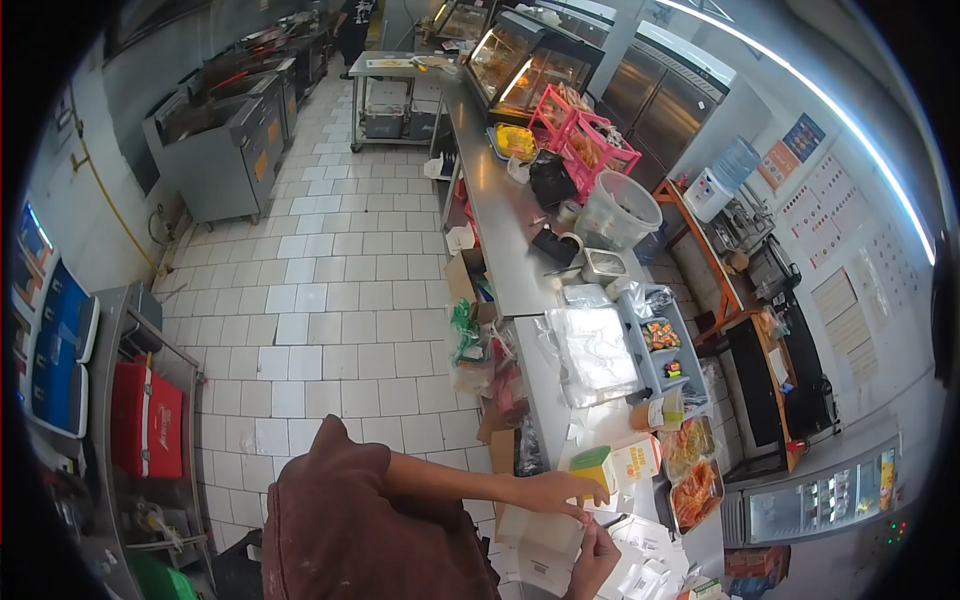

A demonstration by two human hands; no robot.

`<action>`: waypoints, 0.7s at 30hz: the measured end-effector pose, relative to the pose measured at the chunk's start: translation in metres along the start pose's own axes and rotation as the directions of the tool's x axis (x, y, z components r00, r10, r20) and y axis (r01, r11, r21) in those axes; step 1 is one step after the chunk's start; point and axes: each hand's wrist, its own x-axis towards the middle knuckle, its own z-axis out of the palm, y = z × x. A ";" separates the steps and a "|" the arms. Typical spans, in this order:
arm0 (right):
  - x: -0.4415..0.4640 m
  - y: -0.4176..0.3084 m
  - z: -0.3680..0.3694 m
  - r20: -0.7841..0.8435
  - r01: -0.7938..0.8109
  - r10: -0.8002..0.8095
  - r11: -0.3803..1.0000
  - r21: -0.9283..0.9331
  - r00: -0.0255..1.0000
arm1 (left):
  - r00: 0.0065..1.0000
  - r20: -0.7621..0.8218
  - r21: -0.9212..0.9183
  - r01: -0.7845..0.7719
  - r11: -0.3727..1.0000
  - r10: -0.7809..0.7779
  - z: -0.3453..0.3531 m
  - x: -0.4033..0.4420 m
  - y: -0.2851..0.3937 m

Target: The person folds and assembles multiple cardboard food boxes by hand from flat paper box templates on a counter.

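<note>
Two bare hands are nearly meeting beside the yellow box [598, 468], with their fingertips close together at the edge of a pale carton [543, 545]. That carton is lying on the person's side of the yellow box. The left hand [560, 492] is bending its fingers right by the yellow box, and the right hand [597, 560] is curling at the carton's edge; from here I cannot tell whether either is truly gripping it. White cartons [648, 572] are lying near the yellow box, a printed box [637, 460] is sitting just beside it, and orange food [693, 495] is resting nearby. The step in hand, as I judge it, is shaping the carton's edge, and it is calling for light, even pressure: one hand steadying the wall, the other pinching close to the crease.
</note>
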 end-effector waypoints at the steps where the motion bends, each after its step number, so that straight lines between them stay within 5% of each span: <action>1: -0.001 0.007 -0.001 -0.016 0.001 -0.002 0.999 -0.036 1.000 | 0.998 0.051 0.026 -0.023 0.999 0.022 0.000 0.003 0.000; 9: 0.008 0.027 0.009 -0.087 0.117 -0.129 0.985 -0.127 0.988 | 0.945 0.300 0.107 -0.169 0.980 0.130 -0.001 0.021 -0.007; 12: 0.014 0.035 0.011 -0.233 0.268 -0.304 0.948 -0.174 0.924 | 0.971 0.207 0.196 -0.161 0.967 0.120 -0.015 0.019 0.021; 15: 0.015 0.021 0.002 -0.556 0.205 -0.212 0.976 -0.076 0.804 | 0.992 0.119 0.540 -0.036 0.841 -0.034 -0.049 0.030 -0.006; 19: 0.023 0.031 -0.003 -0.084 0.348 -0.579 0.593 -0.726 0.811 | 0.988 -0.037 0.392 0.151 0.908 -0.148 -0.047 0.035 0.017; 21: 0.024 0.021 0.014 -0.196 0.190 -0.350 0.809 -0.555 0.916 | 0.991 -0.116 0.245 0.101 0.964 -0.074 -0.026 0.033 0.014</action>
